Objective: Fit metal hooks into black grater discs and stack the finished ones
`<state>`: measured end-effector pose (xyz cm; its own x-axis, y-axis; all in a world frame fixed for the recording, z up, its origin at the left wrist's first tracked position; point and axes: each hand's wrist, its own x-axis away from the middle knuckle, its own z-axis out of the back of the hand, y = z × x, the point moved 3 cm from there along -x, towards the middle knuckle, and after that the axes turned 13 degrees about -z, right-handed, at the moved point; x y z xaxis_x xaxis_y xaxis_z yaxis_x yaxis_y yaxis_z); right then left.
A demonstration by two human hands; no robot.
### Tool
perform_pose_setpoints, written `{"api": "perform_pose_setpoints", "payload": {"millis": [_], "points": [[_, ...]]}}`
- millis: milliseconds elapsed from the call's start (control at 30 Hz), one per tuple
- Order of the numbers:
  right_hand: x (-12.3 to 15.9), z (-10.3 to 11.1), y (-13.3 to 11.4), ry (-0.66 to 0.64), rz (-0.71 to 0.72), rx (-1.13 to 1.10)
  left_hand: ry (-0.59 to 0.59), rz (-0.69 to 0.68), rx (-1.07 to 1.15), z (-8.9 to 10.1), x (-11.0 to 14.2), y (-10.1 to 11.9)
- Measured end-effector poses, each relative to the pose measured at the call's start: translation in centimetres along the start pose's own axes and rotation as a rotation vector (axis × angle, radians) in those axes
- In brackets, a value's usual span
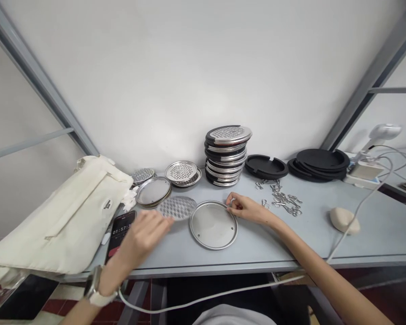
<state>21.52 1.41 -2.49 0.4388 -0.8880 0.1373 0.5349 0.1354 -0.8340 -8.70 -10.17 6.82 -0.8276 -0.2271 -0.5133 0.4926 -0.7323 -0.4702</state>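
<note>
holding a perforated disc, the left hand has its fingers clamped on the near edge, and both are slightly blurred. the disc is lifted and tilted over the counter, just left of a shallow round tray that lies flat near the front edge, its small holes close to the rim. the right hand is at the tray's upper right rim, fingers curled with thumb and index fingertip close together; whether they pinch the rim, i cannot tell. behind the disc sits a low pile of plain round trays, and beyond it a few perforated round pieces. a tall stack of silver and black rounds stands near the wall, with black round bases to its right and more black rounds further along. small metal clasps are scattered right of the right hand. a phone lies beyond the left forearm, beside a cream bag. a watch is on the left wrist.
</note>
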Motion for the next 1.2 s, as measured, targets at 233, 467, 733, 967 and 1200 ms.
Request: {"api": "perform_pose_setpoints", "payload": {"millis": [233, 467, 733, 967, 1200], "points": [[0.3, -0.4, -0.7, -0.06, 0.036, 0.033, -0.001, -0.18, 0.175, -1.3, -2.7, 6.7], [0.6, -0.7, -1.2, -0.106, 0.05, 0.035, -0.076, -0.011, 0.417, -3.2, -1.8, 7.9], [1.1, -0.7, -1.9, -0.12, 0.046, 0.034, 0.194, 0.28, 0.636, -4.3, -1.5, 7.9], [1.1, -0.7, -1.9, -0.127, 0.043, 0.017, 0.403, 0.609, 0.665, -3.6, -0.5, 5.1], [1.2, -0.7, -2.0, -0.147, 0.042, 0.017, 0.221, 0.383, 0.599, -3.5, -0.5, 5.5]]}}
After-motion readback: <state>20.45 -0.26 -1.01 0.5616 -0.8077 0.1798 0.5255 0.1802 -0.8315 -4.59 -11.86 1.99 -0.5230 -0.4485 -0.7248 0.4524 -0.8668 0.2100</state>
